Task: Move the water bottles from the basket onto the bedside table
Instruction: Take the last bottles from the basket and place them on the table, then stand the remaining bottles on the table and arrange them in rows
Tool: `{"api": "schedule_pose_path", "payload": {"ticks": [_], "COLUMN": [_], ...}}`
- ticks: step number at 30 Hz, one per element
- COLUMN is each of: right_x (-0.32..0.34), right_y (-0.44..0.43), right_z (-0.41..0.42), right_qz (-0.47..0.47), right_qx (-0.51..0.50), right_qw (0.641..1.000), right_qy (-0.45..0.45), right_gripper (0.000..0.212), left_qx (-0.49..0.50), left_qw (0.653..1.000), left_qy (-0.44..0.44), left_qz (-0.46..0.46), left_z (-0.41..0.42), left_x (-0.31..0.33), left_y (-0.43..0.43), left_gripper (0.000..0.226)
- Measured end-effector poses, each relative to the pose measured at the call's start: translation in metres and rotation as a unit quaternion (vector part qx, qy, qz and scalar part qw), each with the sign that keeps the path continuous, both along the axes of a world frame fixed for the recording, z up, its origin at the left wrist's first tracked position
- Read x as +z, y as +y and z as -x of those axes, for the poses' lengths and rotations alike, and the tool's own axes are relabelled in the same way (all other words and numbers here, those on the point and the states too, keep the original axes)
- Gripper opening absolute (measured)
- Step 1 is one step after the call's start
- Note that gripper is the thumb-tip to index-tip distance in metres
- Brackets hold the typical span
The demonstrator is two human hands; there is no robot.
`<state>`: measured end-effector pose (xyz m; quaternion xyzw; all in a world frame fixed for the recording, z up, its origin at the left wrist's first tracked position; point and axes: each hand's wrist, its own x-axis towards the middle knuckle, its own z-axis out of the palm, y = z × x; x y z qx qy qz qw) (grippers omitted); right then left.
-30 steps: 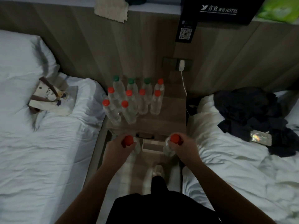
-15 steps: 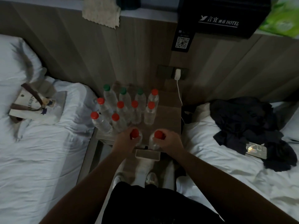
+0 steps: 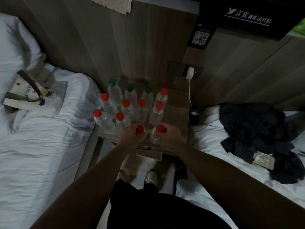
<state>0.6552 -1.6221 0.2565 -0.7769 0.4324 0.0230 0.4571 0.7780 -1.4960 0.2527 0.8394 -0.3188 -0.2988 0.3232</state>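
The left hand (image 3: 132,135) and right hand (image 3: 170,134) each close around a red-capped clear bottle at the bedside table (image 3: 177,111)'s 6 o'clock edge, just beside the standing bottles (image 3: 132,104).

From my feed I can read "HOTEL" on the black sign (image 3: 249,19) up top — the characters beside it are blurry. The tote bag (image 3: 35,98) shows "AUGHT" — partly hidden.
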Motion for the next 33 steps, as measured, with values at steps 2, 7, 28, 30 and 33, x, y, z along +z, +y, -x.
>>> {"api": "schedule_pose_path", "payload": {"ticks": [2,7,28,30,33], "right_x": [-0.002,-0.014,0.024,0.031,0.046], "right_y": [-0.002,-0.006,-0.02,-0.02,-0.021], "right_z": [-0.003,-0.013,-0.006,-0.021,-0.061], "right_qz": [-0.004,-0.01,0.031,0.051,0.075], "right_qx": [-0.008,-0.031,0.061,0.06,0.081], "right_qw": [1.0,0.999,0.996,0.995,0.99], "right_qy": [-0.004,-0.006,-0.048,-0.064,-0.085], "right_gripper": [0.025,0.028,0.043,0.04,0.04], "left_qx": [0.004,0.009,0.122,0.126,0.134], "left_qw": [1.0,1.0,0.99,0.989,0.984], "left_qy": [-0.005,-0.008,0.028,-0.013,-0.055], "left_qz": [-0.003,-0.01,0.067,0.079,0.101], "left_z": [-0.004,-0.01,-0.003,-0.017,-0.06], "left_x": [-0.006,-0.015,0.018,0.032,0.046], "left_y": [-0.004,-0.011,0.012,0.014,0.009], "left_gripper": [0.021,0.027,0.026,0.021,0.025]}}
